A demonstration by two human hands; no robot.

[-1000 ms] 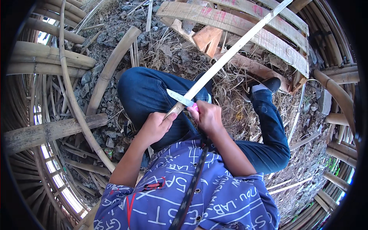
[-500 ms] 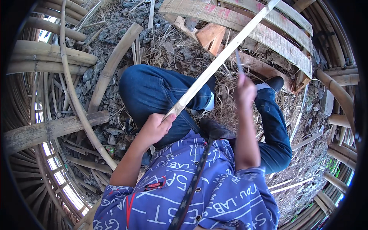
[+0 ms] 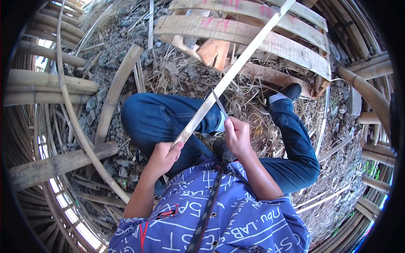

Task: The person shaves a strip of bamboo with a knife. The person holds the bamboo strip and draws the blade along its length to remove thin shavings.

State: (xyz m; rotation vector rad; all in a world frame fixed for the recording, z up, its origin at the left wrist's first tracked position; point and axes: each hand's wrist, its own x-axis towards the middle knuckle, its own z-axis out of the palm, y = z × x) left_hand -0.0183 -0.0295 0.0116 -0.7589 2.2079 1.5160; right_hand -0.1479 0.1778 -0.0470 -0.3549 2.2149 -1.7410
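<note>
My left hand point(image 3: 165, 157) is closed around the lower end of a long, pale bamboo strip point(image 3: 236, 69). From there the strip slants up to the far right, over my bent leg and across a wooden pallet. My right hand point(image 3: 238, 137) grips a knife whose handle is hidden in the fingers. Its narrow blade point(image 3: 219, 102) points away from me, and the tip meets the strip around mid-length. Whether the edge is cutting in cannot be made out.
The slatted wooden pallet point(image 3: 287, 50) lies ahead of my feet. Thin shavings point(image 3: 253, 99) litter the ground between my legs. Thick bamboo poles point(image 3: 118, 95) and a long curved bamboo piece point(image 3: 71, 109) are on the left. More bamboo point(image 3: 371, 101) lines the right side.
My right hand has come left and closer to my body, bringing the knife blade to the strip. My left hand keeps its hold. The whole view has shifted slightly.
</note>
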